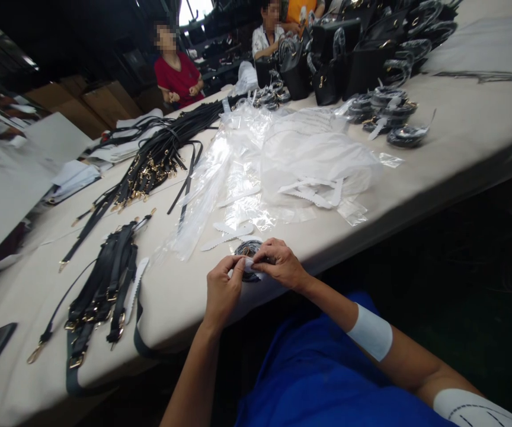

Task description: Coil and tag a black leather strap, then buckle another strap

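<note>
At the near edge of the table (460,136), both my hands pinch a coiled black strap (248,249) wrapped in clear plastic. My left hand (223,290) grips its left side with fingers closed. My right hand (280,264) presses down on its top and right side, fingers bent. Just beyond the coil lie white serrated paper strips (227,234). The strap's lower part is hidden under my fingers.
Clear plastic bags (309,154) pile up in the middle. Loose black straps with gold clasps (100,284) lie left, a longer bundle (162,148) behind. Wrapped coils (389,112) and black handbags (354,53) stand far right. Two people sit at the far end.
</note>
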`<control>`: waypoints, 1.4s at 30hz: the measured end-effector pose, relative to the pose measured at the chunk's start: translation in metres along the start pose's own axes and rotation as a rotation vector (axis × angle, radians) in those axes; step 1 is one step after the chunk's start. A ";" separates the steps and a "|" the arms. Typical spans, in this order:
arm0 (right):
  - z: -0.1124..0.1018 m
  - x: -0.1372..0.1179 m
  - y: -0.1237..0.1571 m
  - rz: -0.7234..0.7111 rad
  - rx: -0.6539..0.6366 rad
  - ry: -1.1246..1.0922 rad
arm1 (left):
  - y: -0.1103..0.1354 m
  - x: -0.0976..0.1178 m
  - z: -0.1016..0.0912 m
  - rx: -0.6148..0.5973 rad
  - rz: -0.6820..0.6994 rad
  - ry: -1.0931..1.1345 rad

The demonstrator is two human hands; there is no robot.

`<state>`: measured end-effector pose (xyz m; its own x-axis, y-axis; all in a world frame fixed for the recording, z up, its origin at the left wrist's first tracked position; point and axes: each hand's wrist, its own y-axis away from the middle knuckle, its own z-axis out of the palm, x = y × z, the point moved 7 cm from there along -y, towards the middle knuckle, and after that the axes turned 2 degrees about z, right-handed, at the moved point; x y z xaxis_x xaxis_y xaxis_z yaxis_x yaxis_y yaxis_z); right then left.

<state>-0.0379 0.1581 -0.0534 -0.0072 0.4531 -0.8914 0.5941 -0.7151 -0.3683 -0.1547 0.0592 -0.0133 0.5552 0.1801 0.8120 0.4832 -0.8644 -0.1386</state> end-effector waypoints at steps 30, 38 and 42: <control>0.009 -0.009 0.002 0.119 0.053 0.035 | 0.018 0.028 0.011 0.284 0.520 -0.383; 0.019 -0.014 0.017 0.043 0.236 0.205 | 0.034 0.002 0.019 0.539 0.493 -0.257; 0.023 -0.014 0.022 -0.005 0.280 0.234 | 0.039 -0.005 0.022 0.580 0.420 -0.203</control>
<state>-0.0431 0.1235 -0.0547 0.1933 0.5436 -0.8168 0.3513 -0.8156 -0.4597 -0.1238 0.0347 -0.0351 0.8588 0.0210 0.5119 0.4515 -0.5035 -0.7367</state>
